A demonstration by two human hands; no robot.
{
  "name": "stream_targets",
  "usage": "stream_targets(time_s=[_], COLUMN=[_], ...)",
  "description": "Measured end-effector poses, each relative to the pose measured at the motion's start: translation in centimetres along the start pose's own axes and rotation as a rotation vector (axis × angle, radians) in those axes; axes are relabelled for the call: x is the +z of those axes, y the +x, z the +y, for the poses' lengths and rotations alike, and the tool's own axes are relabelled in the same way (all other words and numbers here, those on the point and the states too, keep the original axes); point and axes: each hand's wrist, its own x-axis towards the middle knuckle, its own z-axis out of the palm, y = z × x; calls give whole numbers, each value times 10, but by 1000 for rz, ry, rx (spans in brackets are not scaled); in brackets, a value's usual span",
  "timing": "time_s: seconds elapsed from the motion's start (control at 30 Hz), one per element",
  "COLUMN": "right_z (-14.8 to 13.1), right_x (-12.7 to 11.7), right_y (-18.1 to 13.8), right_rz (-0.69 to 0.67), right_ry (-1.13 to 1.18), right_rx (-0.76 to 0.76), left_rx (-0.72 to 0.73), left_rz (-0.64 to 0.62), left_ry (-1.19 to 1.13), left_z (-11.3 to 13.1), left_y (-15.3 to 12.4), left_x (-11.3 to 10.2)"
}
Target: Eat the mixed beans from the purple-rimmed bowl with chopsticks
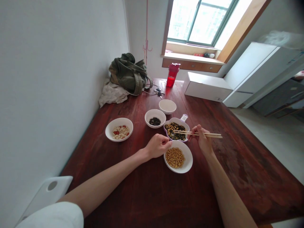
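Note:
My right hand (201, 139) is closed around a pair of wooden chopsticks (213, 135). Their tips are in a purple-edged dish with a short handle (184, 118), among mixed yellow beans and dark bits (177, 128). Curled shut, my left hand (156, 146) rests at the rim of a white bowl (188, 158) of yellow soybeans (175, 157), close beside the purple-edged dish. What its fingers grip, if anything, is hidden. Behind it, a white bowl (147, 117) has small dark pieces (155, 121) in it.
At left, a white bowl (108, 128) holds pale and reddish nut-like pieces (121, 132). Another white bowl (167, 106) sits farther back. A green bag (128, 74), keys (159, 92), red bottle (172, 76) and white box (206, 87) line the far side of the table (237, 164).

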Motion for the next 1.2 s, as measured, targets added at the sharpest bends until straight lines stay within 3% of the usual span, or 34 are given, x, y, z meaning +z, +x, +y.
stream_targets(time_s=[0.27,0.53,0.83,0.97,1.1,1.2], right_z=[2,1,8,4,-9,-17], right_x=[0,0,-7,-10,-16,-19], right_y=[0,0,2,5,6,3], right_rz=[9,140,212,239,103,-26], right_ry=[-36,-222,-111,48,277,311], right_rx=[9,-34,7,13,-23,-40], left_rx=[13,15,7,12,13,10], left_rz=[-5,-2,4,-1,0,2], left_ry=[-9,-1,7,3,1,3], left_z=[-1,-2,-2,-2,-2,-2], left_y=[1,1,0,1,1,0], left_x=[0,0,0,1,1,1])
